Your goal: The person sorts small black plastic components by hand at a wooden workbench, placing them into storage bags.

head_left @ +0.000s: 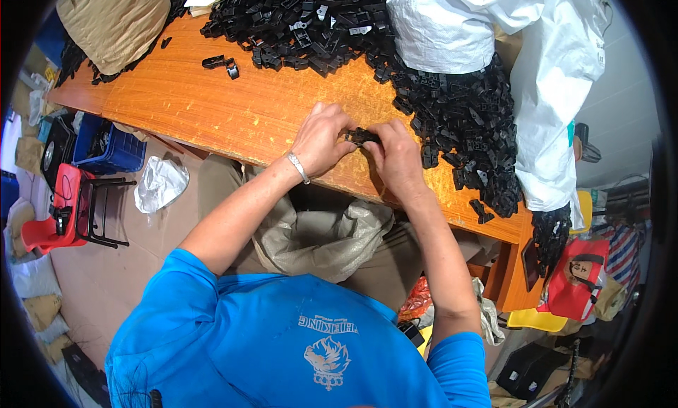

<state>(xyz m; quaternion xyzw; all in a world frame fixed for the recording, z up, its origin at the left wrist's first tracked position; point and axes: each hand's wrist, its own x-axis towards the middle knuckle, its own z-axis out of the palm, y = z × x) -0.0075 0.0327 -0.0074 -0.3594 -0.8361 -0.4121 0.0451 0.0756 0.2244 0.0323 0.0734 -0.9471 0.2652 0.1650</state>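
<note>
Both your hands work at the near edge of the wooden table (212,108), just above the bare orange-brown top. Between them, near the middle of that edge, sits a small dark clip-like part (363,136). Your left hand (319,141), silver bracelet (299,168) at its wrist, has thumb and fingers drawn in on the part's left end. Your right hand (397,154) pinches its right end, thumb below, fingers curled over. Fine detail of the part is too small to tell.

To your right, close by that hand, a heap of black pieces (470,129) runs to the table's corner. Another black pile (296,30) covers the far side; a white sack (445,37) rests beside it. Far left, a brown bag (116,19); between it and the far pile, a loose clip (232,70) lies apart. A pale woven sack (318,242) lies open across your lap.
</note>
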